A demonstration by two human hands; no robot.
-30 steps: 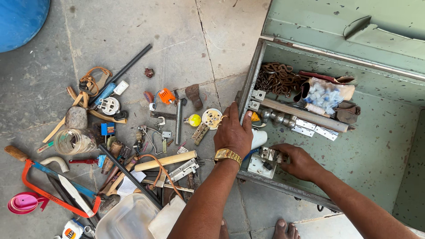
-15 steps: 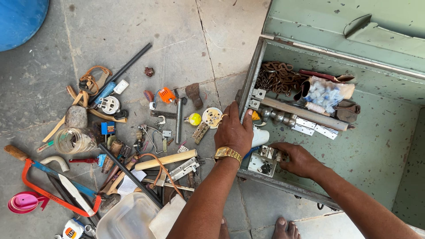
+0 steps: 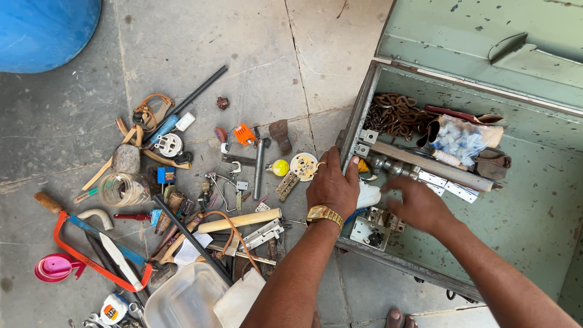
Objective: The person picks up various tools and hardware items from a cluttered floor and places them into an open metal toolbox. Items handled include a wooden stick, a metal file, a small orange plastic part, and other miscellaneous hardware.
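Note:
My left hand (image 3: 333, 185), with a gold watch on its wrist, lies over the left wall of an open green metal box (image 3: 359, 115), thumb hooked over the rim. My right hand (image 3: 419, 203) is inside the box with fingers spread and slightly blurred, holding nothing. It hovers just above a metal bracket (image 3: 385, 218) and a white switch plate (image 3: 364, 232), close to chrome pipe fittings (image 3: 388, 165) and a long grey bar (image 3: 434, 167).
A rusty chain (image 3: 395, 114), a bag of small white parts (image 3: 463, 138) and white strips lie in the box. Left of it the stone floor holds several tools: an orange hacksaw (image 3: 91, 258), a hammer handle (image 3: 240, 220), a glass jar (image 3: 118, 189), a plastic tub (image 3: 185, 300). A blue drum (image 3: 42, 30) stands far left.
My right hand has lifted off the bracket near the box's front wall and moved up and right with fingers spread. The left hand stays on the rim.

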